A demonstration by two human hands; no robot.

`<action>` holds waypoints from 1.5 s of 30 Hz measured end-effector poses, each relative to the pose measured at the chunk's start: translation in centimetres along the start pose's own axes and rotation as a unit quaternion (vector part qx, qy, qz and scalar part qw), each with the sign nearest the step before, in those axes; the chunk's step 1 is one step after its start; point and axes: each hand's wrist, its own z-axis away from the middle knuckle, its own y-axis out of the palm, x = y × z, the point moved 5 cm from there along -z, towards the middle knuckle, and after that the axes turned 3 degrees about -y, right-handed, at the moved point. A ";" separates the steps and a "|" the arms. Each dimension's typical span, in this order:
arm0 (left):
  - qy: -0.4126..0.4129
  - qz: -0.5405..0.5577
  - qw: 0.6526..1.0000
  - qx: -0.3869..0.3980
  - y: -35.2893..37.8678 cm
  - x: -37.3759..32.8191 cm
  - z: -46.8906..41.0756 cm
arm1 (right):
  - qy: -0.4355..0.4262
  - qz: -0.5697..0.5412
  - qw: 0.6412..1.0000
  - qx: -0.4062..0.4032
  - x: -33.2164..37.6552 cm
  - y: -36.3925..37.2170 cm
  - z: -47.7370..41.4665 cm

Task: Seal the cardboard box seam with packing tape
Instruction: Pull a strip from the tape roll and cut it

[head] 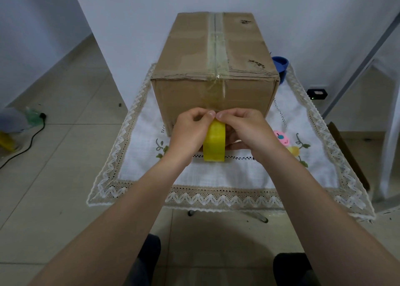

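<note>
Just in front of the near face of the closed brown cardboard box (184,47), the left hand (190,132) and right hand (249,130) both pinch the top of the light, stiff yellow roll of packing tape (214,143). They are apparently at its thin, clingy free end, and the roll is best gripped by its rim.

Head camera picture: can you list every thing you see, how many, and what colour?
cardboard box: one, brown, on the tablecloth
tape strip: one, clear, along the box's top seam and down its near face
tape roll: one, yellow, in front of the box
tablecloth: one, white with lace edge, under the box
blue thing: one, behind the box's right corner, mostly hidden
cable: one, black, floor at left
left hand: one, fingers pinching at the roll's top
right hand: one, fingers pinching there too
</note>
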 end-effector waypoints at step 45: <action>0.039 -0.103 0.992 -0.068 -1.2 -1.1 0.8 | -0.287 0.138 0.938 -0.137 2.2 -7.3 3.8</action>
